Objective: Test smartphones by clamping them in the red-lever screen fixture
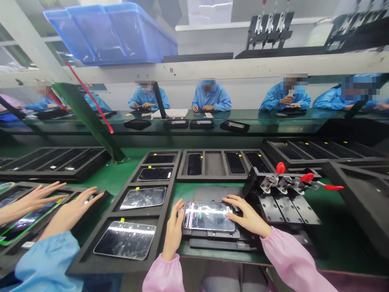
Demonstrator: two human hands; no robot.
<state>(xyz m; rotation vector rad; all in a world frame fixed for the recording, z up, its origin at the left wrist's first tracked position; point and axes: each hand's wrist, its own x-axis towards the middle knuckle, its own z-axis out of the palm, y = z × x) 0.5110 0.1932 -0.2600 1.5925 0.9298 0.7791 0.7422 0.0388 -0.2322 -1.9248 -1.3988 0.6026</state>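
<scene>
- The left grip (174,233), a bare hand, stood on its little-finger edge, palm turned to the right, fingers straight and close together.
- The right grip (247,217), also a bare hand, lay palm down, fingers loosely spread and pointing left.
- Neither was closed.
- The left pink cloth sleeve (164,275) pointed straight ahead; the right pink cloth sleeve (291,261) slanted inward from the lower right.

Head-worn view, close above workbench (133,178)
</scene>
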